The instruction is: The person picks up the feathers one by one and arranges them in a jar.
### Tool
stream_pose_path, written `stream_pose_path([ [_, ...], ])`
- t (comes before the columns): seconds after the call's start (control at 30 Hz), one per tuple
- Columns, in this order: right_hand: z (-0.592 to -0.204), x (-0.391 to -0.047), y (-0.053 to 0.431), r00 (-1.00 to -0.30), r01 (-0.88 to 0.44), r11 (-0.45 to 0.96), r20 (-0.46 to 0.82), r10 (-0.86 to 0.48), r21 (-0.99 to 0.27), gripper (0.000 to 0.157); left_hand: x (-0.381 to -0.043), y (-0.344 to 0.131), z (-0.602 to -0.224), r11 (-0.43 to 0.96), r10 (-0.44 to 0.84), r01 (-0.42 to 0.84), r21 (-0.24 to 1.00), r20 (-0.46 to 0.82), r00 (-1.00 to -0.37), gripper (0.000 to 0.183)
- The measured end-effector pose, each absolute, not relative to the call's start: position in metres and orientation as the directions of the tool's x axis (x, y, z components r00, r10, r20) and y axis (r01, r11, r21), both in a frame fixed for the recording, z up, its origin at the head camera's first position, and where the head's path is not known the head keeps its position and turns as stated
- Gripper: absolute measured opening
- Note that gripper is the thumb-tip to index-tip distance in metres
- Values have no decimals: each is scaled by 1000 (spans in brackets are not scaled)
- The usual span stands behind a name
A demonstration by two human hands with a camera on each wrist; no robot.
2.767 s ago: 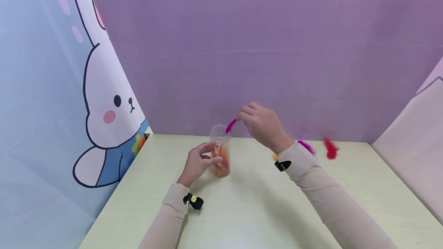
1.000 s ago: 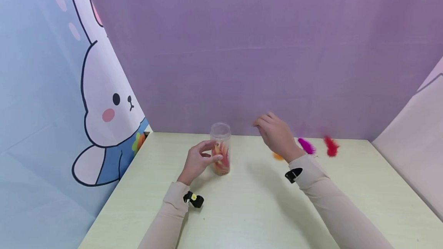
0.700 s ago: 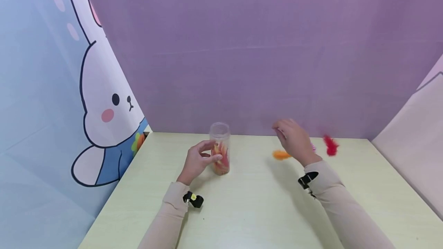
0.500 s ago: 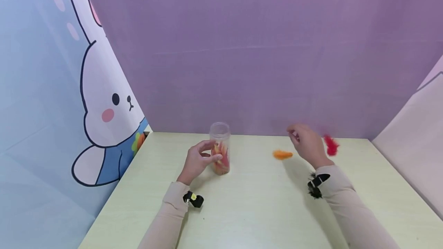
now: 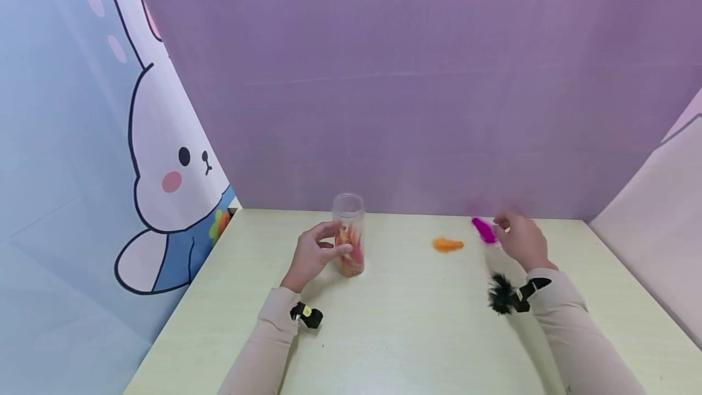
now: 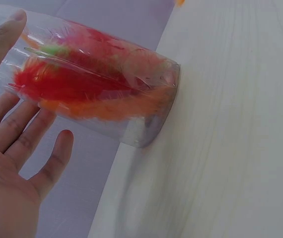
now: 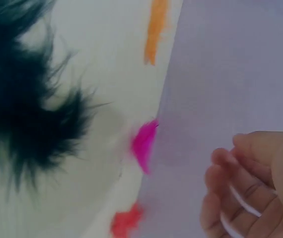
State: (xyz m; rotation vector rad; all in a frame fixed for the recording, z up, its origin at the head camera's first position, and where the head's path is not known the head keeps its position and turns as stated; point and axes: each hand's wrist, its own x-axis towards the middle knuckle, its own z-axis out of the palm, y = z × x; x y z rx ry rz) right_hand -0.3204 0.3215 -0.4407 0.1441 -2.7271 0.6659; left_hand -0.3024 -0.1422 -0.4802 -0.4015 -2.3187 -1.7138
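My left hand (image 5: pixel 317 252) grips a clear plastic jar (image 5: pixel 350 209) standing upright and uncapped on the table, thumb on one side and fingers on the other. Inside it are red, orange and green feathers (image 6: pixel 77 82). Over the table at the right, my right hand (image 5: pixel 521 241) has loosely bent fingers with nothing between them. A magenta feather (image 5: pixel 484 230) lies just left of its fingertips, and an orange feather (image 5: pixel 447 245) farther left. The right hand covers the red feather in the head view; the right wrist view shows that red feather (image 7: pixel 126 220).
A fluffy black feather (image 5: pixel 500 293) sticks out beside the black strap (image 5: pixel 531 292) on my right wrist. Behind the pale table (image 5: pixel 406 322) hangs a purple cloth (image 5: pixel 417 78). A cloth printed with a rabbit (image 5: pixel 170 157) borders the left side.
The right hand earlier held a magenta feather at the jar's mouth; it has since moved right, without it, past the orange and magenta feathers on the table. The left hand stays on the jar.
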Motion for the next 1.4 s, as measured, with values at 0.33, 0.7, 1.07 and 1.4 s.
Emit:
stream_pose_path([
  [0.33,-452,-326,336,-994,95,861,6,113,-499,43,-303,-143,-482,268,85,357,895,347,-934,60],
  [0.7,-460,-332,333,-975,187,823,-206,87,-536,50,-302,-142,-479,281,83,357,891,348,-934,59],
  [1.07,-469,-345,336,-986,163,847,-116,120,-506,17,-301,-141,-478,271,86,350,897,340,-936,60],
  [1.4,-471,-343,335,-991,32,893,101,87,-449,23,-294,-137,-469,285,76,320,903,312,-947,59],
])
